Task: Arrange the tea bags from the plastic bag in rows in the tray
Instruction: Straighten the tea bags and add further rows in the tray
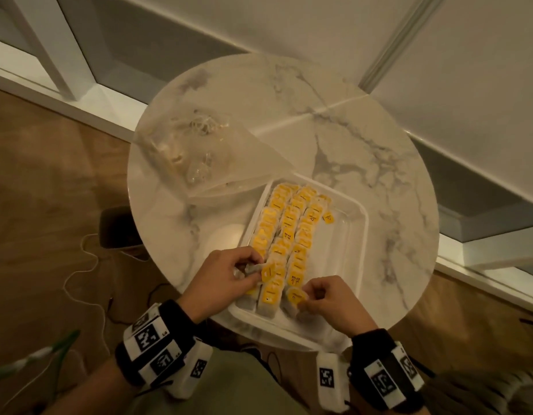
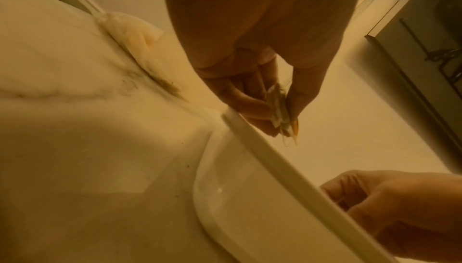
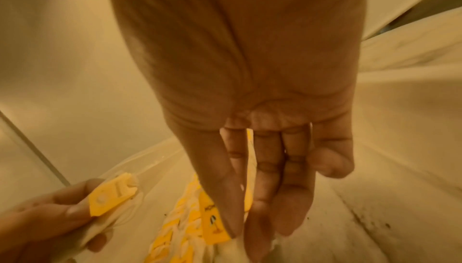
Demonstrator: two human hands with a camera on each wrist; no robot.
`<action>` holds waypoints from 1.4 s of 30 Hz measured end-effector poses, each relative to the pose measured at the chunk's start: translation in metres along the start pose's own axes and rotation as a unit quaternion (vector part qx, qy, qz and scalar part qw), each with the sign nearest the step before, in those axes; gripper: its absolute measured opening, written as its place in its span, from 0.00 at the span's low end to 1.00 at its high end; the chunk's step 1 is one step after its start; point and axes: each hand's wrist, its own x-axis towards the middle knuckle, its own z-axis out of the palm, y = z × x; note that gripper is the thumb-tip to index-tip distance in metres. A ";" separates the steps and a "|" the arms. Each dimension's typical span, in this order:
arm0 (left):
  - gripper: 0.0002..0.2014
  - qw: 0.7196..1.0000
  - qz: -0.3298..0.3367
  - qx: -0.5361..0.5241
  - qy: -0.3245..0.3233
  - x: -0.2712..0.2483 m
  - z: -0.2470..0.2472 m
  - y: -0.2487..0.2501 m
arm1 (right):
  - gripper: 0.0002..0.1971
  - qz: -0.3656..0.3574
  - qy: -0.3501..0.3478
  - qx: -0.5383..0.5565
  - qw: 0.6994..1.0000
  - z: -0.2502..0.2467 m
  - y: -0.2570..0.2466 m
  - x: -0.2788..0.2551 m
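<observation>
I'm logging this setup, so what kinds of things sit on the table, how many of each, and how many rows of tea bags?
Tray: 1
Plastic bag: 1
Rows of tea bags in the tray: 3
Tea bags held in hands: 2, left hand and right hand
Total: 7

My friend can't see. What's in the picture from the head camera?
Two hands put tea bags in a white tray on a round table. The left hand and right hand each pinch one tea bag by three yellow rows; a plastic bag lies behind.
</observation>
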 end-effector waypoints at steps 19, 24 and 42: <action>0.05 0.997 0.012 0.055 -0.049 0.008 -0.003 -0.007 | 0.21 0.097 0.045 -0.113 0.988 0.000 -0.024 0.018; 0.06 0.998 0.007 0.036 -0.048 0.007 -0.006 -0.005 | 0.21 0.042 0.054 -0.125 0.990 -0.016 -0.034 -0.008; 0.13 0.995 0.001 0.069 -0.071 0.008 -0.010 -0.002 | 0.05 -0.032 -0.140 -0.189 0.972 0.002 -0.024 0.020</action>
